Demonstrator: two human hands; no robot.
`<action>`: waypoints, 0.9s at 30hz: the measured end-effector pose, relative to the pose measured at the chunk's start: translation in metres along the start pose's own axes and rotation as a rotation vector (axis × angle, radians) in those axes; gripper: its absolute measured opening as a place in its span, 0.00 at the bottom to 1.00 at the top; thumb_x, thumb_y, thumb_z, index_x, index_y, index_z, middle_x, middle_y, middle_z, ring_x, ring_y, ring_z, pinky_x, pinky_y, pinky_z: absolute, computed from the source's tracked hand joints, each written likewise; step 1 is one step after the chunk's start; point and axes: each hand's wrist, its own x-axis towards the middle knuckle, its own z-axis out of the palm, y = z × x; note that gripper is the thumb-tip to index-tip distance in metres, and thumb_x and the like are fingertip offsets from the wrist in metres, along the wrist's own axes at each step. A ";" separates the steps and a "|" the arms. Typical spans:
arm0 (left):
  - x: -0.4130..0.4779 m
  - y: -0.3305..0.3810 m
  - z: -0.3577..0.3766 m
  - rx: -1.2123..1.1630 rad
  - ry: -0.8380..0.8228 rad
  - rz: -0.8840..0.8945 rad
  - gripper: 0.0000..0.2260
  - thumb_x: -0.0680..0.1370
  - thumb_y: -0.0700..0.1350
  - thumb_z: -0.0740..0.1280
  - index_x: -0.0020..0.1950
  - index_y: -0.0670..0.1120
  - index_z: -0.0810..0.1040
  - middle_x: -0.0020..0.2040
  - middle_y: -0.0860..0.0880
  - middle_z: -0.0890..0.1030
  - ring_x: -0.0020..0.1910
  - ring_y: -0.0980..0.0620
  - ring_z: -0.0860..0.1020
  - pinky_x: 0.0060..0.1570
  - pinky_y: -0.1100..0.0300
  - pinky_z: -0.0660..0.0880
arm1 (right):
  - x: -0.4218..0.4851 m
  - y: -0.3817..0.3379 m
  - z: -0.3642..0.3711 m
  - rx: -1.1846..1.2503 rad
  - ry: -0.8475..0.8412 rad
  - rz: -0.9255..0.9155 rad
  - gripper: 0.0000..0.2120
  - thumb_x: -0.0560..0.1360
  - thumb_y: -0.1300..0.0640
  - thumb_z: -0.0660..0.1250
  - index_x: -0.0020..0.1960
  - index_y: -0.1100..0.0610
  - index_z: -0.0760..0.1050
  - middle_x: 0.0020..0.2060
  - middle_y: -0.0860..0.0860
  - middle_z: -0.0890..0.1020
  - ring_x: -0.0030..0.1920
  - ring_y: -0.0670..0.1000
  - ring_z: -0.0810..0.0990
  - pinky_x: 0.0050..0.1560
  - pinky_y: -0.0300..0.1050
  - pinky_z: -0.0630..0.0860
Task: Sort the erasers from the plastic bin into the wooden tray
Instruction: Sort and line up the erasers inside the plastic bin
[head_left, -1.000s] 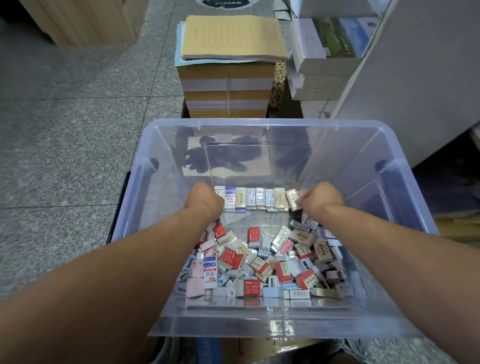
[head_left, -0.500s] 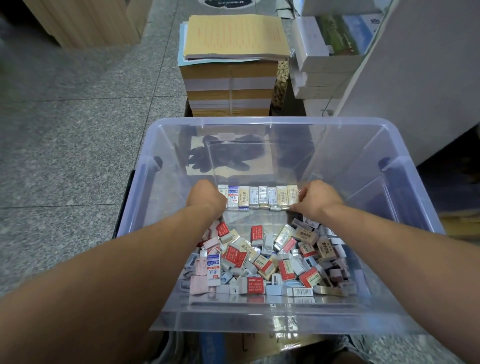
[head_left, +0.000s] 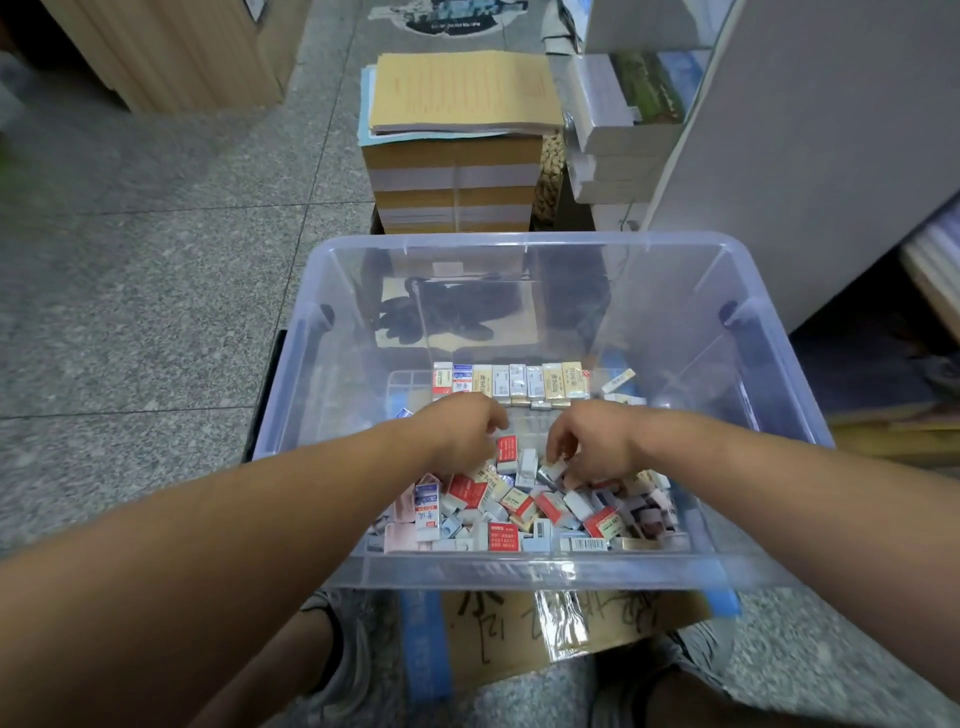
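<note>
Back from the neat row of wrapped erasers (head_left: 511, 382), your right grip (head_left: 589, 447) pinches a small grey eraser (head_left: 551, 470); left grip (head_left: 462, 434), I cannot tell. Another one is ready to sort.

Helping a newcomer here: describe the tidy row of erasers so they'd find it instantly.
Find the clear plastic bin. Along the far end of its bottom runs a row of erasers. Unlike the jumbled pile nearer the person, these sit side by side in one straight line.

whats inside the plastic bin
A loose pile of erasers, a neat row behind it, and the left hand and right hand in the pile. Whatever lies under the hands is covered.
</note>
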 end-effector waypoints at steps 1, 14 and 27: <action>0.002 0.001 0.004 0.012 -0.010 0.007 0.19 0.81 0.42 0.66 0.73 0.47 0.74 0.68 0.47 0.78 0.60 0.48 0.77 0.59 0.55 0.75 | 0.001 0.002 0.003 -0.005 0.001 0.000 0.18 0.72 0.55 0.77 0.61 0.48 0.82 0.57 0.47 0.82 0.55 0.50 0.80 0.58 0.45 0.77; 0.023 -0.002 0.020 -0.250 -0.064 -0.080 0.14 0.75 0.43 0.77 0.54 0.50 0.74 0.49 0.51 0.73 0.50 0.46 0.81 0.49 0.48 0.83 | 0.017 0.008 0.015 0.016 0.083 0.026 0.09 0.74 0.61 0.73 0.47 0.49 0.76 0.43 0.46 0.78 0.46 0.51 0.77 0.37 0.38 0.69; 0.031 -0.030 -0.018 -0.313 0.479 -0.290 0.09 0.76 0.39 0.75 0.54 0.49 0.84 0.50 0.47 0.84 0.49 0.46 0.81 0.50 0.55 0.78 | 0.043 -0.022 -0.018 0.680 0.456 0.174 0.08 0.72 0.54 0.79 0.44 0.57 0.82 0.35 0.51 0.84 0.35 0.47 0.82 0.37 0.40 0.77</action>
